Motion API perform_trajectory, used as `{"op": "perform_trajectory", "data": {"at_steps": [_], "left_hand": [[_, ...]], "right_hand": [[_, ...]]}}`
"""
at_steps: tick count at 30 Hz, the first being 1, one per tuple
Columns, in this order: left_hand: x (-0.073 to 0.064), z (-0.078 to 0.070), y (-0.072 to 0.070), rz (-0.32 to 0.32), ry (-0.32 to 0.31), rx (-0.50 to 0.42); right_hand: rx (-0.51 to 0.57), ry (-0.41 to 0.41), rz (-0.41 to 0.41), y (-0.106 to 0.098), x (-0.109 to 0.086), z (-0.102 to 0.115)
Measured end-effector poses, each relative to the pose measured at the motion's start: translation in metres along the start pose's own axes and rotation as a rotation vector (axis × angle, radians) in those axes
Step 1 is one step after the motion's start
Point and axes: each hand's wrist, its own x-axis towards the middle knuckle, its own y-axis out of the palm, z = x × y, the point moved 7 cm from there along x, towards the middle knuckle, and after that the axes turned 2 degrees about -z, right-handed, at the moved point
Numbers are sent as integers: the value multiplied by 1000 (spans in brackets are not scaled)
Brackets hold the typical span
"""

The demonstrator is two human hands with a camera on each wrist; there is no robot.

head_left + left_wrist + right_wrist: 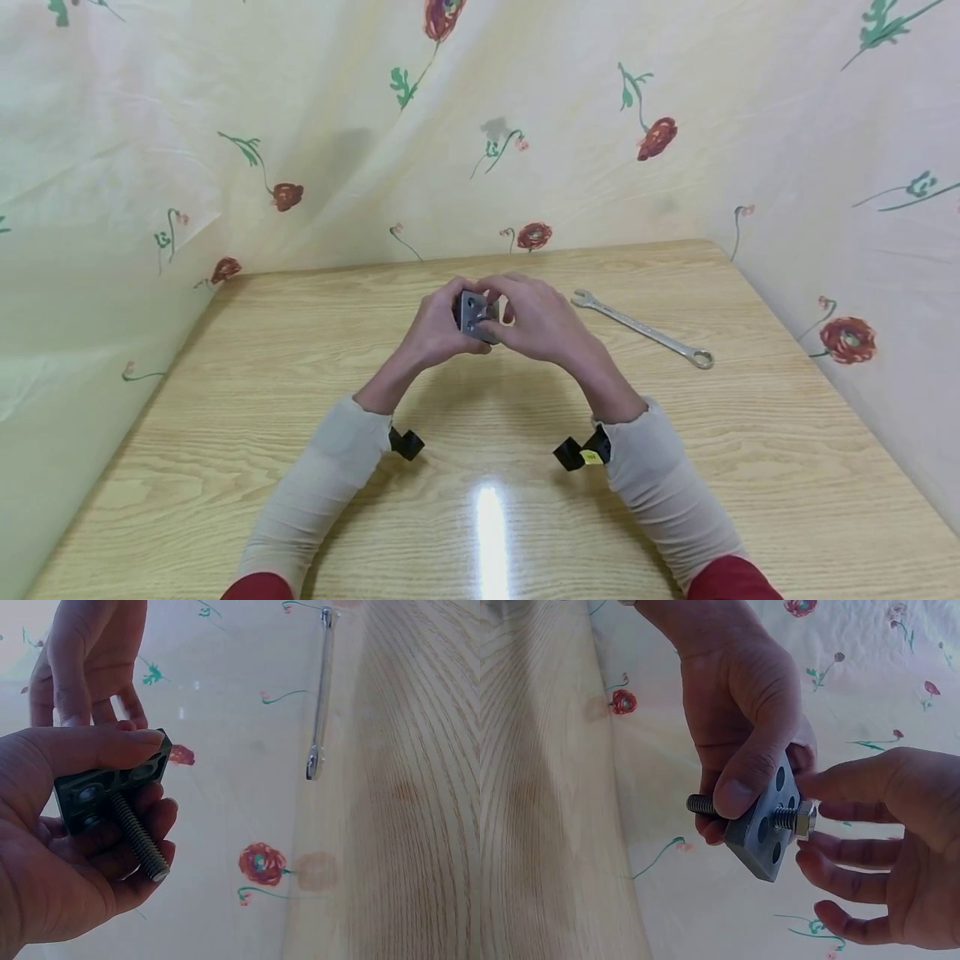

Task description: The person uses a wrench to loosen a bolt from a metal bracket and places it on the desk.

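Note:
A thick grey metal plate (754, 844) with several round holes is held up over the table by my left hand (441, 325). The left thumb (739, 787) presses along one side, with the fingers curled behind. A hex bolt (786, 818) passes through the plate; its threaded shank (140, 838) sticks out of the back. Its head (806, 820) stands off the plate's front face by a short stretch of thread. My right hand (536, 321) has its thumb and fingers curled around the bolt's head, fingertips right at it.
On the wooden table (225, 400) a combination wrench (641, 325) lies to the right of my right hand, its open end toward the back. A flower-patterned cloth (337, 200) hangs behind the table and along both sides.

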Motion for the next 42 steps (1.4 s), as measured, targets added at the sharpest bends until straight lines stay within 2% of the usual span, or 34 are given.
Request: {"op": "perform_trajectory", "data": {"at_steps": [6, 13, 28, 36, 42], "left_hand": [[0, 3, 1, -2, -1, 7], [0, 1, 1, -1, 4, 16], [2, 0, 0, -6, 2, 14], [1, -2, 0, -7, 7, 10], [0, -3, -1, -13, 13, 17]], "right_hand": [[-21, 133, 27, 2, 1, -9], [-24, 194, 32, 7, 2, -14], [-15, 38, -36, 2, 2, 0], [-27, -80, -110, -1, 2, 8], [-20, -101, -65, 1, -1, 8]]}}
